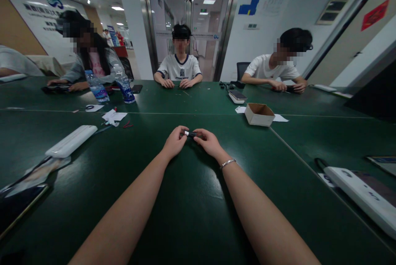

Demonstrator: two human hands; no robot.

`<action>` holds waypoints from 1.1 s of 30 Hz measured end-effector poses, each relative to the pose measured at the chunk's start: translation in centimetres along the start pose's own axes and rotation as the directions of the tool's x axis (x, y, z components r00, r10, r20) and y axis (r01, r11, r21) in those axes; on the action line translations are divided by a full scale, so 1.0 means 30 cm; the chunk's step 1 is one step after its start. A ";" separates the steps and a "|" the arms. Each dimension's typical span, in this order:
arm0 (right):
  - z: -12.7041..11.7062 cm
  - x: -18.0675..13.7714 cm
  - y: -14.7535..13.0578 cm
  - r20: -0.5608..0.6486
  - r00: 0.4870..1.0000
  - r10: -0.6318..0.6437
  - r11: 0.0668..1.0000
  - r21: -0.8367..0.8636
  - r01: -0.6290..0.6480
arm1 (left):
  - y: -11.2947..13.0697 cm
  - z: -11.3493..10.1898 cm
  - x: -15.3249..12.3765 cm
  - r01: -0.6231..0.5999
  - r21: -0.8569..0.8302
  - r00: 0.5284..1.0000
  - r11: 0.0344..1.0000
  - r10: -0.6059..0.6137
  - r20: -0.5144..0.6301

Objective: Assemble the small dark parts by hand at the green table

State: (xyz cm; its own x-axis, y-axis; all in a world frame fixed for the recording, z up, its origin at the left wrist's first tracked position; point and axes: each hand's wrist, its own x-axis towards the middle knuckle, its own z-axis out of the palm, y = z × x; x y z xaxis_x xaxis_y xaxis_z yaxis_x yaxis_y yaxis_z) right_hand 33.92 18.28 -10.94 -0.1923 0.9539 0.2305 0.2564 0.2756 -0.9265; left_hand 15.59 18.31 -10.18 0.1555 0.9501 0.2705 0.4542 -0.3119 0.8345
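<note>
Just above the green table (pixel 188 195), both of my hands meet in front of me. Between them is a small black object with a shiny silver end (pixel 187 133), too small to name its kind. The fingers of my left hand (pixel 175 142) pinch it at the silver end. My right hand (pixel 209 142), with a silver bracelet (pixel 227 163) at the wrist, grips its dark end. Fingertips cover part of the object.
White power strips lie left (pixel 72 140) and right (pixel 361 195). A small open cardboard box (pixel 259 119) stands ahead right, near a white device (pixel 237 96). Two water bottles (pixel 125 87) and paper scraps (pixel 114 116) are ahead left. Several people sit across the table.
</note>
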 end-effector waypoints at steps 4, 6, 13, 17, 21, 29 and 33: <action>-0.002 -0.002 -0.006 0.005 1.000 -0.007 1.000 0.001 0.007 | 0.000 0.002 0.001 0.069 -0.059 0.997 0.996 -0.067 0.030; -0.003 -0.003 -0.010 0.008 1.000 -0.010 1.000 -0.002 0.010 | -0.001 0.003 0.002 0.078 -0.053 0.997 0.996 -0.077 0.011; -0.003 -0.004 -0.013 0.011 1.000 -0.007 1.000 -0.022 0.007 | -0.002 -0.002 0.000 0.073 -0.018 0.997 0.997 -0.072 0.017; -0.003 -0.006 -0.018 0.004 1.000 -0.006 1.000 -0.030 0.006 | 0.002 -0.004 -0.002 0.052 0.025 0.999 0.998 -0.052 0.002; -0.003 -0.005 -0.017 0.006 1.000 -0.006 0.999 -0.038 0.006 | 0.004 -0.003 -0.001 0.073 0.011 0.997 0.997 -0.073 0.024; -0.001 0.001 -0.007 0.007 1.000 -0.005 0.999 -0.037 0.005 | -0.007 0.001 0.002 0.079 -0.031 0.997 0.996 -0.078 0.028; -0.001 -0.001 -0.010 -0.002 1.000 -0.013 0.999 -0.043 0.013 | -0.002 -0.001 0.002 0.067 0.000 0.998 0.998 -0.067 0.020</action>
State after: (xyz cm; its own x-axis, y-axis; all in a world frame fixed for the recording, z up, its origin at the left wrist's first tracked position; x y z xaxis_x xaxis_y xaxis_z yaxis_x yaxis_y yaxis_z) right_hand 33.88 18.17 -10.65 -0.1935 0.9505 0.2433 0.2947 0.2928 -0.9096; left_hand 15.55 18.39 -10.21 0.1418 0.9685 0.2045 0.4632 -0.2475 0.8510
